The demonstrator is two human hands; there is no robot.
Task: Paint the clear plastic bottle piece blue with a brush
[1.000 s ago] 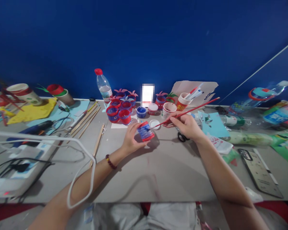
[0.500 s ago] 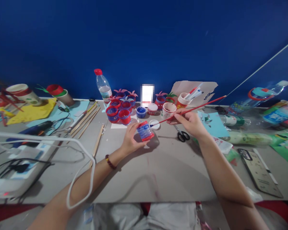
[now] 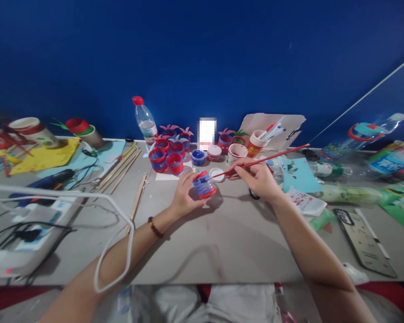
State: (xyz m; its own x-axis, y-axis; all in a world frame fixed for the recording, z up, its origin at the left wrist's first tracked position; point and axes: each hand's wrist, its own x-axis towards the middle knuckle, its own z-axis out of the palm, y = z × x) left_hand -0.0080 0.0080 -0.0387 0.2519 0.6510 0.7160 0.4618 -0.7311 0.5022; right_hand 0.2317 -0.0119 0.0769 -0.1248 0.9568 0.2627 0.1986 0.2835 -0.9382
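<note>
Held on its side in my left hand [image 3: 182, 194] is a small clear plastic cup [image 3: 205, 187] with red bands at both ends and blue paint between them. My right hand [image 3: 254, 176] is closed around a long red paintbrush [image 3: 272, 157], whose tip touches the cup's painted side. Behind the cup stand an open jar of blue paint [image 3: 198, 157] and a jar with a pale top [image 3: 214, 153]. A white lid [image 3: 217, 174] lies flat under the brush. Scissors [image 3: 254, 194] are mostly hidden beneath my right hand.
Several red and blue painted cups [image 3: 174, 163] stand back left beside a bottle [image 3: 144, 119]. A paper cup of pens [image 3: 256, 142] is behind my right hand. A power strip [image 3: 37, 242] with a white cable [image 3: 129, 242] crosses my left forearm; a phone [image 3: 363, 242] lies right.
My right hand has moved slightly left and down with the paintbrush, covering more of the scissors. The brush tip has shifted left onto the cup. My left hand has barely moved.
</note>
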